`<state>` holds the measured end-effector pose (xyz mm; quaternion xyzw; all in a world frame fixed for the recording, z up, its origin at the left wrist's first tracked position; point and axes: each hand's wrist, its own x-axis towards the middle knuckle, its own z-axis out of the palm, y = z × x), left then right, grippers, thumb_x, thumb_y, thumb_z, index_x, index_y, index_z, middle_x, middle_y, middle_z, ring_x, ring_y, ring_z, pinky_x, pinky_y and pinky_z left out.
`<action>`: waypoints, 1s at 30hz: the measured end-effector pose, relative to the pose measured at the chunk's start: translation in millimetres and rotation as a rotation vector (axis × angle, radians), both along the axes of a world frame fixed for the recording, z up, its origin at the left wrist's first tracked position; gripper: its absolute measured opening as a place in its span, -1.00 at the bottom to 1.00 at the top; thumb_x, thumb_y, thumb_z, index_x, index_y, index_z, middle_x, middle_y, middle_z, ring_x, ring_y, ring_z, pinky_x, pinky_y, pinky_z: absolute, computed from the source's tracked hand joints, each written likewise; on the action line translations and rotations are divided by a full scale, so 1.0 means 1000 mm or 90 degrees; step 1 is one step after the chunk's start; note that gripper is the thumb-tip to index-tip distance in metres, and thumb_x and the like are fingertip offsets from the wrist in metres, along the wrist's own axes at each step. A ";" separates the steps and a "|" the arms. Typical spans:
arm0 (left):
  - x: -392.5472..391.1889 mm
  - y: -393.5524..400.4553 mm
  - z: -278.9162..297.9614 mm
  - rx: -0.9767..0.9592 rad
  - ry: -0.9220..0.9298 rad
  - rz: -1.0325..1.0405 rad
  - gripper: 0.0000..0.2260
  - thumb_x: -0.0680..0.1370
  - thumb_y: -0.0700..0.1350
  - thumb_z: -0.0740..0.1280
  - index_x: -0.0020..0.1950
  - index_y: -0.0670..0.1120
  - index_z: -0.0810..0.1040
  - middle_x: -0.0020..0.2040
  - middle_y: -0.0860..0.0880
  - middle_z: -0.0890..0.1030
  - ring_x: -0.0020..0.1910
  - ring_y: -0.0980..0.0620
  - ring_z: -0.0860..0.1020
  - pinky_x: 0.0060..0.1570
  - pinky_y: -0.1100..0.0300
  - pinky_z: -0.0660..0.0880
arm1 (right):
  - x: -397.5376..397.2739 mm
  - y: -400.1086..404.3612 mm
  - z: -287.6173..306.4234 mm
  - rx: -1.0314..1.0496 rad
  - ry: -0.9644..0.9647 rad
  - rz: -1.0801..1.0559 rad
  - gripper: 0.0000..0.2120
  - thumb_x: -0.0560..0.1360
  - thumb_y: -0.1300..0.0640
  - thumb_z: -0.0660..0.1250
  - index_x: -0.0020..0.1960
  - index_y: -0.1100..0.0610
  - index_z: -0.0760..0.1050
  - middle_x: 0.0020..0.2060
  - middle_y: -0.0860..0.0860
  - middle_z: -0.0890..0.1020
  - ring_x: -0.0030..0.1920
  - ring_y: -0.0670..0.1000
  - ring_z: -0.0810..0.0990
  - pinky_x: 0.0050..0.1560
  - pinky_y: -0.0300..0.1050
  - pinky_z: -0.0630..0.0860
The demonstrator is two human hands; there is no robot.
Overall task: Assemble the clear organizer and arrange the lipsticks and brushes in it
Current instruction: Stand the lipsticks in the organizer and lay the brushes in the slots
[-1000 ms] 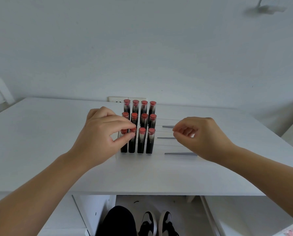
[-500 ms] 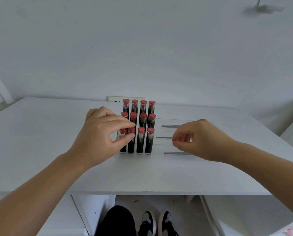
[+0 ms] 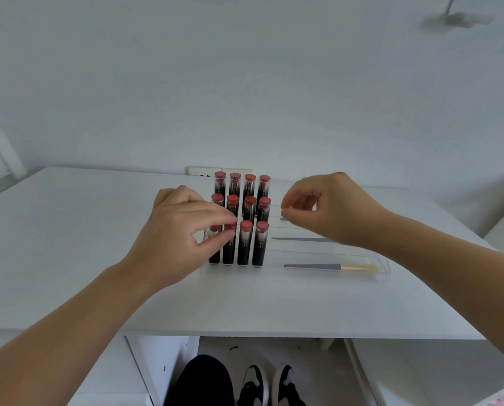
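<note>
A clear organizer [image 3: 384,271] sits on the white table [image 3: 69,244]. Its left part holds three rows of black lipsticks [image 3: 249,206] with red tops, standing upright. My left hand [image 3: 174,230] pinches the top of a front-row lipstick [image 3: 228,250], second from the left, between thumb and forefinger. Three grey-handled brushes lie flat in the right-hand slots: the front brush [image 3: 318,267] with its pale bristles, the middle brush [image 3: 297,239], and the back brush [image 3: 283,219], mostly hidden. My right hand [image 3: 332,209] hovers above the back slot, fingertips pinched, with nothing visible in them.
A wall outlet [image 3: 198,171] sits behind the lipsticks at the table's back edge. The near table edge runs just in front of the organizer. Below it I see white drawers [image 3: 145,364] and my shoes [image 3: 268,382].
My right hand has risen and moved back from the middle brush toward the back slot, uncovering the front brush's bristles. My left hand keeps its pinch on the front-row lipstick.
</note>
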<state>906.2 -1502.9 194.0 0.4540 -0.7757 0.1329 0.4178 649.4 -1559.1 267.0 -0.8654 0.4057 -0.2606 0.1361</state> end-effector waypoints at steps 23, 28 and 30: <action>0.013 0.001 -0.012 0.050 0.287 0.072 -0.77 0.58 -0.02 0.30 0.21 0.07 0.60 0.12 0.30 0.55 0.11 0.25 0.48 0.17 0.32 0.35 | 0.043 -0.011 0.009 -0.083 0.007 0.035 -0.96 0.48 0.09 0.48 -0.09 -0.03 0.65 -0.13 -0.15 0.64 -0.18 -0.07 0.62 -0.16 -0.24 0.49; 0.014 -0.010 -0.023 0.252 0.407 0.085 -0.63 0.58 0.12 0.22 0.37 0.11 0.52 0.25 0.28 0.56 0.19 0.34 0.49 0.04 0.46 0.32 | 0.029 -0.011 0.003 -0.094 -0.011 0.017 -0.97 0.47 0.09 0.49 -0.09 0.00 0.66 -0.17 -0.12 0.65 -0.20 -0.11 0.61 -0.21 -0.38 0.42; 0.018 -0.014 -0.028 0.325 0.441 0.065 -0.67 0.64 0.08 0.23 0.39 0.13 0.51 0.27 0.28 0.58 0.20 0.41 0.48 0.10 0.45 0.33 | 0.013 -0.010 -0.003 -0.097 -0.020 -0.002 -0.96 0.46 0.13 0.49 -0.10 0.01 0.66 -0.22 -0.11 0.64 -0.21 -0.11 0.59 -0.21 -0.41 0.41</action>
